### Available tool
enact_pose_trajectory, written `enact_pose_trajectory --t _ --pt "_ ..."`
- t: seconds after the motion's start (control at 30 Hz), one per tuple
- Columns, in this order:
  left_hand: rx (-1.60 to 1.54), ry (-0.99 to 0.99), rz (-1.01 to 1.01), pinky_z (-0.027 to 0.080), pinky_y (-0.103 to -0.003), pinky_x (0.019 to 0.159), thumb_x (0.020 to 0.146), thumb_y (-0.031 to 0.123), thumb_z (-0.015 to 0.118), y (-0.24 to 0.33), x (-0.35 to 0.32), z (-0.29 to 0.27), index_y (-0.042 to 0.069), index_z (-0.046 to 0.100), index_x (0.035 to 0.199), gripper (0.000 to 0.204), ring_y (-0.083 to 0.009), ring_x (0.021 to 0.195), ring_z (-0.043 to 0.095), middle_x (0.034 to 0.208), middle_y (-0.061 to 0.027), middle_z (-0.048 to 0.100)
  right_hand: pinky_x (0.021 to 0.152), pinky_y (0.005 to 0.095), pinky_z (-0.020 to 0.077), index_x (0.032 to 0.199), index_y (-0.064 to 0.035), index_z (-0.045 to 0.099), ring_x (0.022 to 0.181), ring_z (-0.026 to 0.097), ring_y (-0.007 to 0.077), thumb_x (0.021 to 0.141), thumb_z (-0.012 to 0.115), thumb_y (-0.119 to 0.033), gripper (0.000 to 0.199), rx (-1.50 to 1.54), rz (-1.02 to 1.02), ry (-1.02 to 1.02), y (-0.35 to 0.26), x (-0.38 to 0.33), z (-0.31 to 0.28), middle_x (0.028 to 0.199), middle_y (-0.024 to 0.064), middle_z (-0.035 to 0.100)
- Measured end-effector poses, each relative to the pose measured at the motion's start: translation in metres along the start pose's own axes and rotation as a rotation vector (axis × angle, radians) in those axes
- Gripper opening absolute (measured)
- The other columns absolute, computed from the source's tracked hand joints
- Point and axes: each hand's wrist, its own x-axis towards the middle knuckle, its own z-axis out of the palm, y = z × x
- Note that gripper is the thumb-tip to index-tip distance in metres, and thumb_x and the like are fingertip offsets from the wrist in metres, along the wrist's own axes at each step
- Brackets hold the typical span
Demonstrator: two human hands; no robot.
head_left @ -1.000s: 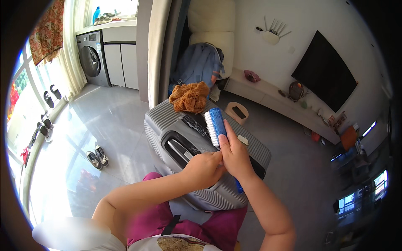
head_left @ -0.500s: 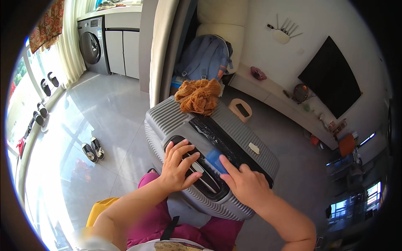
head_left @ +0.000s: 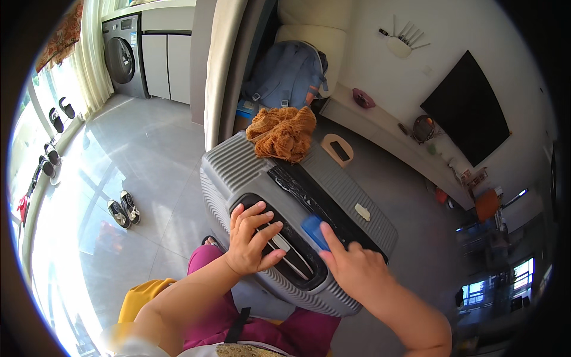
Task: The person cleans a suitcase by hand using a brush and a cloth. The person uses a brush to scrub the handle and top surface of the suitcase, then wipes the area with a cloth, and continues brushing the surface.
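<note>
A grey ribbed suitcase lies in front of my legs, with a black strip across its upper face that carries whitish streaks. My left hand rests with spread fingers on the suitcase's black handle panel. In my right hand is a small blue plastic tool, its index finger laid along it. The tool touches the grey shell beside the black strip; its underside is hidden. A crumpled brown cloth sits at the suitcase's far end. An off-white lump, perhaps soap, lies on the ribs to the right.
Behind the suitcase a blue-grey backpack leans on a cream seat. A small beige stool stands beyond it. Dark sneakers are on the floor at left. A long low cabinet runs along the right wall.
The blue tool and my right hand have shifted slightly to the right along the shell. My left hand keeps its place on the handle panel. The whole view has moved a little.
</note>
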Motion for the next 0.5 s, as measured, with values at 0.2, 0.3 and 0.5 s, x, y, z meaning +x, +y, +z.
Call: enact_pose_trajectory --t 0.2,0.3,0.5 --pt "0.007 0.022 0.026 0.028 -0.053 0.105 0.083 0.052 0.061 0.001 0.002 0.011 0.011 0.067 0.106 0.048 -0.0341 0.116 0.054 0.11 -0.0123 0.058 0.049 0.0439 0.054 0.143 -0.0145 0.039 0.055 0.064 0.0352 0.097 0.048 -0.041 0.054 0.095 -0.064 0.204 -0.016 0.071 0.016 0.069 0.0189 0.062" --pt "0.028 0.02 0.042 0.029 -0.053 0.104 0.083 0.051 0.06 -0.003 0.002 0.008 0.01 0.067 0.106 0.048 -0.0336 0.116 0.054 0.109 -0.0122 0.058 0.049 0.0455 0.0534 0.143 -0.0163 0.04 0.056 0.065 0.0352 0.096 0.049 -0.041 0.054 0.032 0.025 0.03 0.004 0.007 0.007 0.07 0.0191 0.062" --pt "0.041 0.052 0.062 0.029 -0.053 0.106 0.082 0.047 0.06 -0.014 0.004 0.006 0.006 0.067 0.104 0.048 -0.0354 0.117 0.054 0.109 -0.0145 0.059 0.046 0.044 0.0516 0.143 -0.022 0.043 0.049 0.061 0.0327 0.093 0.055 -0.044 0.056 -0.056 0.234 0.052 0.056 -0.111 0.044 0.066 0.0161 0.058"
